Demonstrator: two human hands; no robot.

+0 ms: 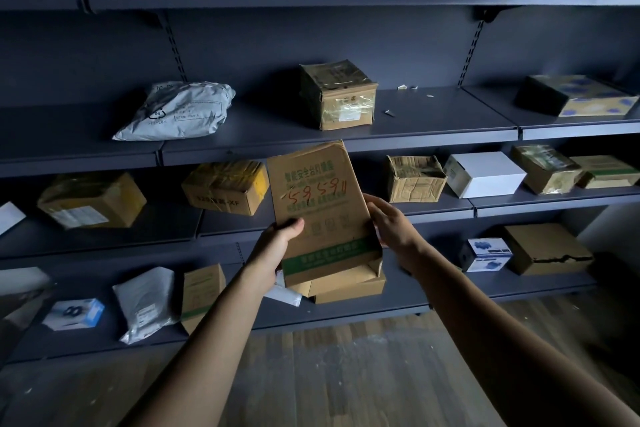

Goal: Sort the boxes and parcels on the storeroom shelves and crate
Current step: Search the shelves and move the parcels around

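I hold a flat brown cardboard box [317,204] upright in front of the dark shelves, its face printed in green with red handwritten numbers. My left hand [277,243] grips its lower left edge, thumb across the front. My right hand [389,222] grips the right edge, fingers curled behind it. A second brown box [346,284] lies on the bottom shelf directly behind and below the held one.
The middle shelf [433,121] carries a grey poly mailer [180,111], a taped cube box [339,97] and a blue-patterned box [581,97]. Lower shelves hold several brown and white boxes [485,173] and parcels. A wooden floor [346,374] runs in front.
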